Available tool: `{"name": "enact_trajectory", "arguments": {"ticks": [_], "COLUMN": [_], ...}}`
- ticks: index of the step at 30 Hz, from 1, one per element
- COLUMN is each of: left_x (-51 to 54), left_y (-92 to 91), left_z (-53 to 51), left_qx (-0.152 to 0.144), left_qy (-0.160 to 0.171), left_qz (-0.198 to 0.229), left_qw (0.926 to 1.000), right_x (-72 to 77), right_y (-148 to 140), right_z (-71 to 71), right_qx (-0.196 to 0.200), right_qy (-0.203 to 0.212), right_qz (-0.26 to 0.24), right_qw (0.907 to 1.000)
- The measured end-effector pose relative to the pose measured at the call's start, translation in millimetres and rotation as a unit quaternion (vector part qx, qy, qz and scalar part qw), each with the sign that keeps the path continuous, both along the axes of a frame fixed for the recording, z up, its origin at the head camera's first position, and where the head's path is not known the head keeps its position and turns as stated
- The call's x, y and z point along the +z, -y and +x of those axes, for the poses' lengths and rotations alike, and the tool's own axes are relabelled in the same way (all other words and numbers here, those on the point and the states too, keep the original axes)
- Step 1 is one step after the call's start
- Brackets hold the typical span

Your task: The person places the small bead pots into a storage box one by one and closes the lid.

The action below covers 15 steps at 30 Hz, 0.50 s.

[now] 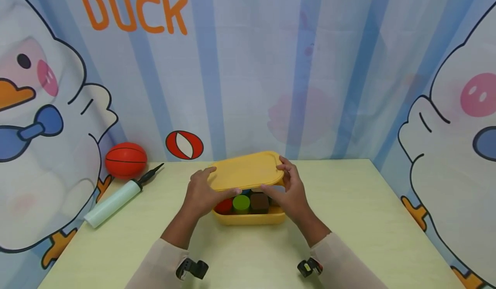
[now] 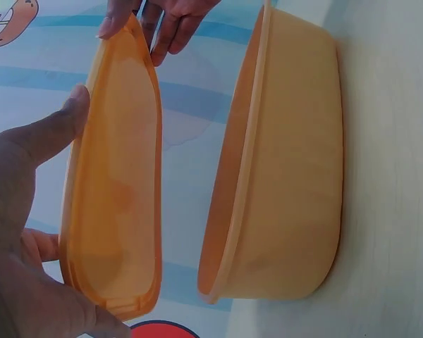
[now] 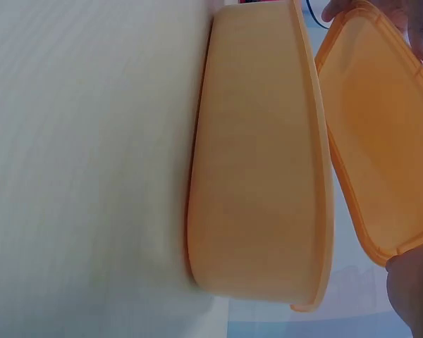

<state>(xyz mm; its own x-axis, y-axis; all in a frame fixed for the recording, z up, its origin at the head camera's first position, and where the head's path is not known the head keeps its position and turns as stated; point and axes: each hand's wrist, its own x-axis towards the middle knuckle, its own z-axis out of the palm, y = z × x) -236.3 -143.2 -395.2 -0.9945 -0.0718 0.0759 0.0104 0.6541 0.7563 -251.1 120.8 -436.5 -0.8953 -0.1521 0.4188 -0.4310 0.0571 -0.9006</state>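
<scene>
A yellow plastic lid (image 1: 248, 170) is held up over a yellow box (image 1: 249, 220), tilted, with a gap between them at the front. My left hand (image 1: 199, 194) grips the lid's left end, thumb along the front edge. At the right end, my right hand (image 1: 292, 192) grips it the same way. Through the gap show a red block (image 1: 224, 206), a green round block (image 1: 241, 203) and a brown block (image 1: 259, 203); others behind are partly hidden. Both wrist views show the underside of the lid (image 2: 116, 176) and the box's outer wall (image 3: 261, 155).
On the left of the pale table (image 1: 341, 237) lies a light green hand pump (image 1: 114, 203) with a black nozzle. Behind it, a red ball (image 1: 126, 160) sits near the striped curtain (image 1: 252, 65) at the table's back edge.
</scene>
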Motion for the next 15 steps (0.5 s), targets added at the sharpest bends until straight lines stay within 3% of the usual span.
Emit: {"name": "enact_trajectory", "arguments": {"ticks": [11, 15], "left_x": [-1.2, -5.1], "left_y": [-2.8, -3.9], "left_z": [-0.4, -0.8], "left_qx": [-0.003, -0.015], "left_qy": [0.009, 0.017], "left_qz": [-0.021, -0.026], "left_qw": [0.9997, 0.9994], "right_x": [-15.6, -17.5], "right_y": [-7, -12], "right_z": [-4.5, -3.5], "right_qx": [0.024, 0.02], "right_qy": [-0.044, -0.035], "right_qz": [-0.029, -0.027], "right_qw": [0.9983, 0.9988]}}
